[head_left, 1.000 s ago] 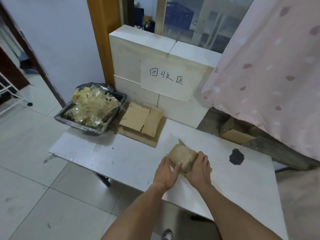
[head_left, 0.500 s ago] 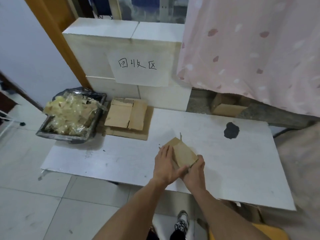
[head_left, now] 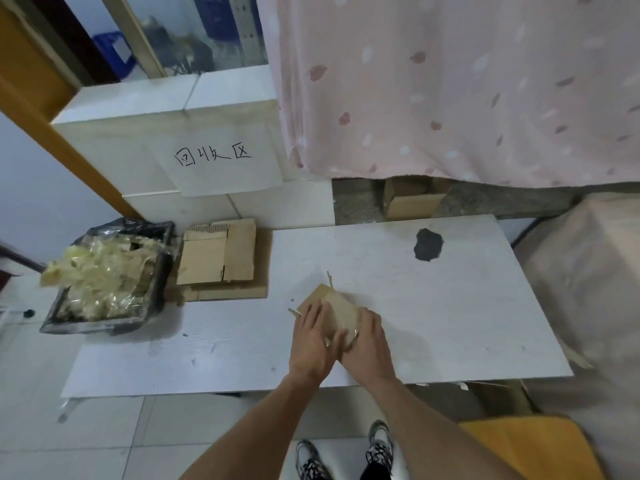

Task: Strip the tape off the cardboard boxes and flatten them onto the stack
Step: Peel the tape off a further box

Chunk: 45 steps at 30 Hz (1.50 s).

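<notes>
Hands grip the small cardboard box (head_left: 337, 308) on the table (head_left: 450, 306): left hand (head_left: 311, 336) flat on top, right hand (head_left: 367, 336) curled round the near-right edge. Peeling should stay slow, box pinned.

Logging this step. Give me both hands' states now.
Left hand: flat on the cardboard box, open.
Right hand: grips the box's near end.
</notes>
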Each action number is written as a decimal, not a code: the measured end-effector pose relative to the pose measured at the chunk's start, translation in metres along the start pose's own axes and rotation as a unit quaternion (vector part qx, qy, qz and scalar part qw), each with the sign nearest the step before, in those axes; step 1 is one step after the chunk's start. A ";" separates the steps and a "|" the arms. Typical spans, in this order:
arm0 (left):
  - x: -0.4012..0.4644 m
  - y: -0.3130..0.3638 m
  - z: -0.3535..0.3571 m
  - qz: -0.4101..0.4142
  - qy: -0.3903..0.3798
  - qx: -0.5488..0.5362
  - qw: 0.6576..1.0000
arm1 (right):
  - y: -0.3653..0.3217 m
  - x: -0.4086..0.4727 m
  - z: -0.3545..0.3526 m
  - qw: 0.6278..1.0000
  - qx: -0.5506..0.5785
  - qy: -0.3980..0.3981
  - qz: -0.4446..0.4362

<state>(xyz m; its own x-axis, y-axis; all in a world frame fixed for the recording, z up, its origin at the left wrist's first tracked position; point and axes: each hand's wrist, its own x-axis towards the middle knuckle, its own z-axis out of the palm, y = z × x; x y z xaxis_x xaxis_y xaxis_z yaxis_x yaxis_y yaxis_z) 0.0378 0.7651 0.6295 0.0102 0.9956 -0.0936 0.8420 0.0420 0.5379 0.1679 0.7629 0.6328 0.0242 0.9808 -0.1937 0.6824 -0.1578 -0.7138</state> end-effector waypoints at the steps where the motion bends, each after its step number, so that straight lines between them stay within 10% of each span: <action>1: -0.001 -0.001 -0.002 0.010 0.010 -0.003 1.000 | -0.001 -0.001 -0.001 1.000 0.005 0.001 -0.004; 31: 0.010 0.019 0.002 -0.035 -0.127 0.098 0.986 | -0.007 -0.009 -0.043 0.938 -0.280 0.061 -0.197; 45: 0.009 0.022 0.011 -0.056 -0.106 0.090 0.989 | -0.012 0.000 -0.027 0.940 -0.332 -0.022 -0.069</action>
<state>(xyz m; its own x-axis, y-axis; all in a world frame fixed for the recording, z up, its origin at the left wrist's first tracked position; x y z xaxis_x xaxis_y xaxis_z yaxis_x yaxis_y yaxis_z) 0.0620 0.7742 0.6311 0.0077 0.9445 -0.3284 0.9267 0.1167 0.3572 0.1793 0.7678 0.6589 -0.1186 0.9786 -0.1680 0.9831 0.0919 -0.1586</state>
